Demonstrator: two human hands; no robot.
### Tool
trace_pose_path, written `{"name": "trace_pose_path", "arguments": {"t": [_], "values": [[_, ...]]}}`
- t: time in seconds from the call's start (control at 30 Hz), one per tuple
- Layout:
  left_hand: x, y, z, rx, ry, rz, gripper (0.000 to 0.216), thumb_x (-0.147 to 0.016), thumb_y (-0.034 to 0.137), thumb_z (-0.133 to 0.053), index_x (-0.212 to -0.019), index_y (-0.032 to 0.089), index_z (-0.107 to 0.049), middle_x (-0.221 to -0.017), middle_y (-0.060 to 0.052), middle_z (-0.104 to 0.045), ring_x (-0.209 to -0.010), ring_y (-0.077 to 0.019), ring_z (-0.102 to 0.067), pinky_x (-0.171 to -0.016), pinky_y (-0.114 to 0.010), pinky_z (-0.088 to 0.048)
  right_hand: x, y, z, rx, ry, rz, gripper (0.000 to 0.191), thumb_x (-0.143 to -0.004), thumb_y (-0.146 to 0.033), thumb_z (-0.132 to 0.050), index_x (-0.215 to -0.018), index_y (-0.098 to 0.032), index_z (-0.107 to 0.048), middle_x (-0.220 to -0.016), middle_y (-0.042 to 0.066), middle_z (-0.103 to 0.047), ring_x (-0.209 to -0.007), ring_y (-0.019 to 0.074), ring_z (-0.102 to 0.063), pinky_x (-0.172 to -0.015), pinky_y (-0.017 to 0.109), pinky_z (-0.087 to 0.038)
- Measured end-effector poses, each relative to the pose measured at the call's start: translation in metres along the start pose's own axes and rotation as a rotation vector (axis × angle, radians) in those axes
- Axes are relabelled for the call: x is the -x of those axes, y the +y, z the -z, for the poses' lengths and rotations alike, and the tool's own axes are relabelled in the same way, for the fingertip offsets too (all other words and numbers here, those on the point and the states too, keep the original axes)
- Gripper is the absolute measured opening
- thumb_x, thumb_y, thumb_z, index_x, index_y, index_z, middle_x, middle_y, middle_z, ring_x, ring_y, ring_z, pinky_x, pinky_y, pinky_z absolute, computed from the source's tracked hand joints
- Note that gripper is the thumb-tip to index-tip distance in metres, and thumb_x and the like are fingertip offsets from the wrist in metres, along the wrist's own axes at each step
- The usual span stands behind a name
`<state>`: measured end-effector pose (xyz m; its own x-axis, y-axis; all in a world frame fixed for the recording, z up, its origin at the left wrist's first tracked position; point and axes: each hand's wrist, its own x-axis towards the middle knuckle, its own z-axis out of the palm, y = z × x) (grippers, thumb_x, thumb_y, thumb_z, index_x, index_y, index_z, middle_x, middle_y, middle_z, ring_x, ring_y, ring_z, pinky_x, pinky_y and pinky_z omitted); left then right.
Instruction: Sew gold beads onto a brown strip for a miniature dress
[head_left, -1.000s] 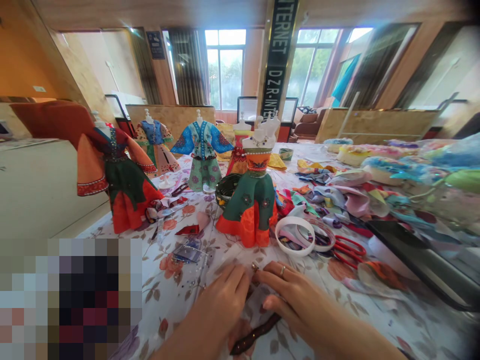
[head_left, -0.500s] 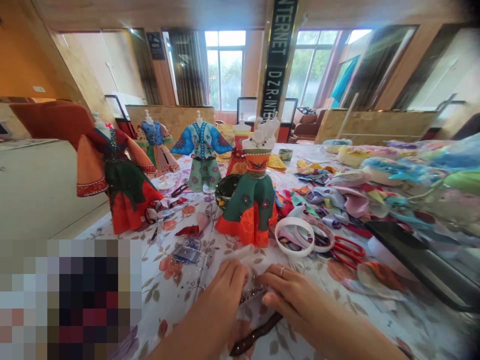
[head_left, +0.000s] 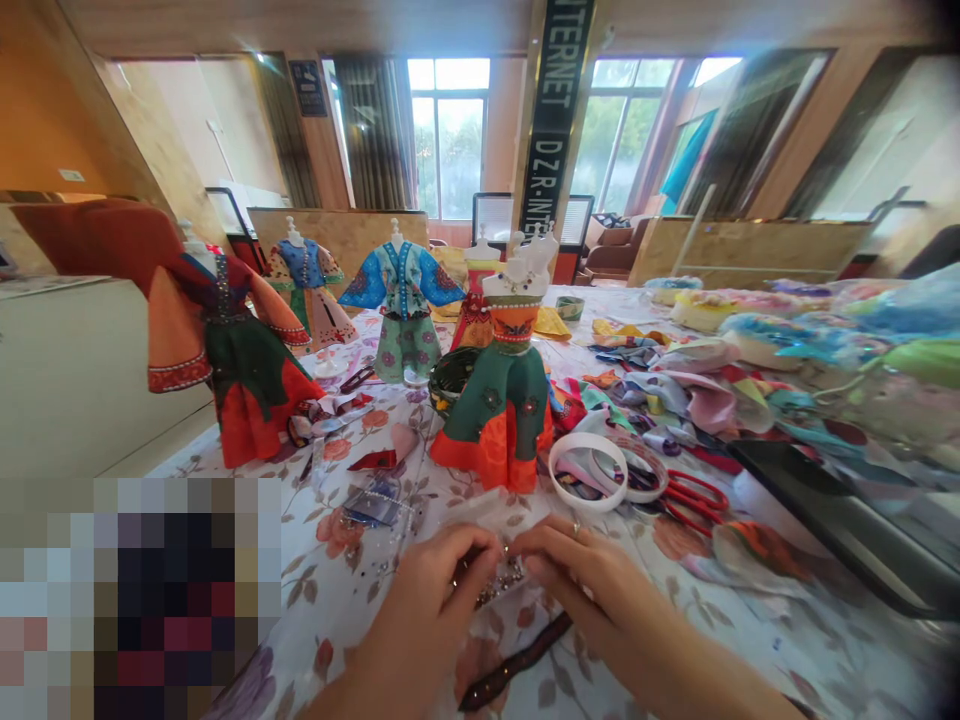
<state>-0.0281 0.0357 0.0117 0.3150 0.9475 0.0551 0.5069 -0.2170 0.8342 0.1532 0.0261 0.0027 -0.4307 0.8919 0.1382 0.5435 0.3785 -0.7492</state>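
Small shiny beads [head_left: 510, 577] lie in a loose pile on what looks like clear plastic, between my two hands. My left hand [head_left: 442, 575] curls its fingers and brings thumb and forefinger together at the pile's left side; anything in the pinch is too small to make out. From the right, my right hand [head_left: 581, 570], a ring on one finger, bends its fingertips together over the beads, and what they hold is hidden. A narrow dark brown strip [head_left: 517, 665] lies below the hands. Just beyond stands a small dress form in a green and orange gown [head_left: 491, 400].
Several more dressed forms, one in a blue jacket [head_left: 401, 280], stand behind and left. White tape rings [head_left: 589, 505], red-handled scissors [head_left: 697, 500], a black tray-like object [head_left: 840, 525] and fabric scraps [head_left: 675, 400] lie to the right. A small bead packet [head_left: 373, 503] is at left.
My left hand has rolled so its thumb and forefinger show pinched at the beads. My right fingers have bent more, and the beads between the hands are more exposed.
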Motion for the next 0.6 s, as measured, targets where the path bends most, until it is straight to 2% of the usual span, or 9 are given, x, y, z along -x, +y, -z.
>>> {"name": "trace_pose_path", "arguments": {"t": [0.1, 0.2, 0.37, 0.47, 0.6], "values": [[0.000, 0.003, 0.001, 0.163, -0.048, 0.105, 0.023, -0.086, 0.033, -0.046, -0.075, 0.020, -0.062, -0.063, 0.003, -0.055, -0.060, -0.0138, -0.051, -0.056, -0.023, -0.038, 0.000, -0.002, -0.004, -0.049, 0.043, -0.022, 0.020, -0.096, -0.024, -0.043, -0.103, -0.024, -0.062, -0.099, 0.002, -0.066, -0.091, 0.0161, -0.061, -0.079, 0.028, -0.046], [0.000, 0.002, 0.000, 0.285, -0.089, 0.151, 0.026, -0.084, 0.037, -0.050, -0.071, 0.018, -0.062, -0.060, 0.004, -0.051, -0.056, -0.0119, -0.047, -0.054, -0.022, -0.035, -0.001, -0.002, -0.009, -0.104, 0.076, -0.041, 0.023, -0.096, -0.027, -0.043, -0.101, -0.023, -0.064, -0.096, 0.003, -0.068, -0.086, 0.0170, -0.062, -0.075, 0.029, -0.047], [-0.001, -0.007, -0.004, 0.484, -0.113, 0.193, 0.026, -0.082, 0.039, -0.055, -0.073, 0.016, -0.064, -0.063, 0.004, -0.056, -0.049, -0.0076, -0.042, -0.051, -0.020, -0.034, 0.000, 0.001, -0.014, -0.196, 0.098, -0.046, 0.027, -0.097, -0.034, -0.041, -0.105, -0.024, -0.065, -0.100, 0.004, -0.069, -0.090, 0.0173, -0.063, -0.080, 0.029, -0.048], [-0.002, -0.006, -0.002, 0.470, -0.065, 0.198, 0.027, -0.081, 0.040, -0.055, -0.071, 0.016, -0.063, -0.062, 0.004, -0.057, -0.048, -0.0076, -0.043, -0.051, -0.020, -0.036, 0.001, 0.002, -0.015, -0.175, 0.107, -0.051, 0.030, -0.097, -0.036, -0.039, -0.105, -0.024, -0.066, -0.101, 0.005, -0.069, -0.090, 0.0181, -0.063, -0.079, 0.030, -0.048], [-0.003, 0.000, 0.002, 0.311, 0.013, 0.199, 0.026, -0.079, 0.040, -0.053, -0.068, 0.018, -0.063, -0.052, 0.006, -0.048, -0.046, -0.0097, -0.043, -0.051, -0.022, -0.036, 0.002, 0.002, -0.015, -0.117, 0.124, -0.058, 0.030, -0.097, -0.036, -0.039, -0.107, -0.026, -0.065, -0.099, 0.004, -0.069, -0.087, 0.0184, -0.063, -0.077, 0.031, -0.049]]}}
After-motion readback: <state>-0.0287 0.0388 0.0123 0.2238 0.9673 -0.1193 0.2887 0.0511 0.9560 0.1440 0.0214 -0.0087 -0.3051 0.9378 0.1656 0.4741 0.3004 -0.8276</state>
